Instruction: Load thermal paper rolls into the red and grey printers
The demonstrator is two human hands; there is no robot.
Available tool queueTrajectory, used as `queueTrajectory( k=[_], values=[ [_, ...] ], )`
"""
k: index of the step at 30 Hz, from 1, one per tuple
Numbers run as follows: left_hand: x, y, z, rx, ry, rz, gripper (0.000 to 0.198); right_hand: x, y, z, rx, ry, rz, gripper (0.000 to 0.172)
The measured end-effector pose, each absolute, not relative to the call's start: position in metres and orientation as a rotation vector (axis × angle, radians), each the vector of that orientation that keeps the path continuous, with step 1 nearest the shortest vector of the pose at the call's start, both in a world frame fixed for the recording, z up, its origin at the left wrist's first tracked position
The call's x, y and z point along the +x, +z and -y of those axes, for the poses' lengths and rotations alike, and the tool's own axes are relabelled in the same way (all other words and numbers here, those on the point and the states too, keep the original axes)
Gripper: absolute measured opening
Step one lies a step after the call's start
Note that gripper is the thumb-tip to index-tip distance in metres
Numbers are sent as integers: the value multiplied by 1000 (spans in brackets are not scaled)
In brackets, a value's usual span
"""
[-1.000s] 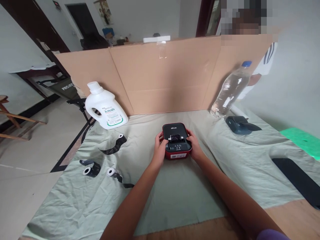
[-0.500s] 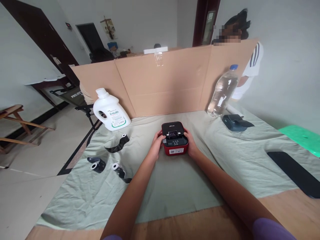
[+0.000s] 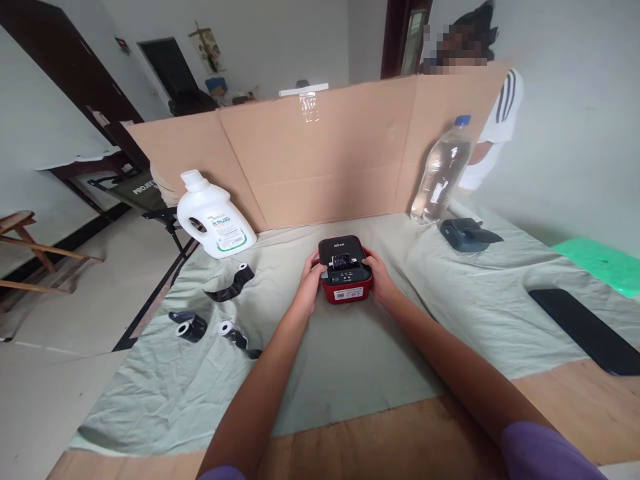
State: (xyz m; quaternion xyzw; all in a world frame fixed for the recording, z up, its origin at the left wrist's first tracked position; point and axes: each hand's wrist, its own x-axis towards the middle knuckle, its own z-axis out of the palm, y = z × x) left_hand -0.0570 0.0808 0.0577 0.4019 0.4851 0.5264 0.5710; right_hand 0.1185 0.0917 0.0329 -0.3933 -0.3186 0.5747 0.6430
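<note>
A red and black printer (image 3: pixel 346 291) sits on the cloth straight ahead, a white label on its front. Its black lid (image 3: pixel 339 248) lies nearly flat over the body, and a short piece of shiny black paper (image 3: pixel 342 261) shows at the slot. My left hand (image 3: pixel 311 283) grips the printer's left side, thumb on the top edge. On the opposite side my right hand (image 3: pixel 379 277) is wrapped round the body, its thumb also near the top. Fingers behind the printer are partly hidden. To the left lie black paper rolls (image 3: pixel 191 327) with white cores, their ends loose.
Behind the printer stands a cardboard panel (image 3: pixel 320 160). A white detergent jug (image 3: pixel 217 220) and a water bottle (image 3: pixel 441 173) lean near it. Right of me are a dark tape-like block (image 3: pixel 463 235), a black phone (image 3: pixel 585 327) and a green stool (image 3: pixel 600 263). A person (image 3: pixel 493 147) is behind the panel.
The printer's lid has come down from a slightly raised position to lie nearly flat. Both hands stay on the printer's sides. The whole view has shifted slightly.
</note>
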Motion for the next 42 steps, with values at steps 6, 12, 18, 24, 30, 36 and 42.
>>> queueTrajectory(
  k=[6,12,18,24,30,36,42],
  values=[
    [-57,54,-81,933,1276,-1136,53,120,22,-91,-874,1333,699,45],
    [-59,56,-80,935,1221,-1182,48,120,21,-91,-818,1346,748,42],
    [-60,53,-81,944,1187,-1202,48,120,25,-93,-865,1349,731,40],
    [-52,51,-81,955,1303,-1145,48,122,25,-95,-915,1312,737,43],
    [-50,55,-77,958,1305,-1190,43,123,8,-92,-872,1263,766,45],
    [-98,112,-65,1281,1300,-1357,37,126,0,-91,-877,1218,818,48],
    [-211,145,-85,1774,903,-1958,45,127,0,-89,-899,1189,894,46]
  ],
)
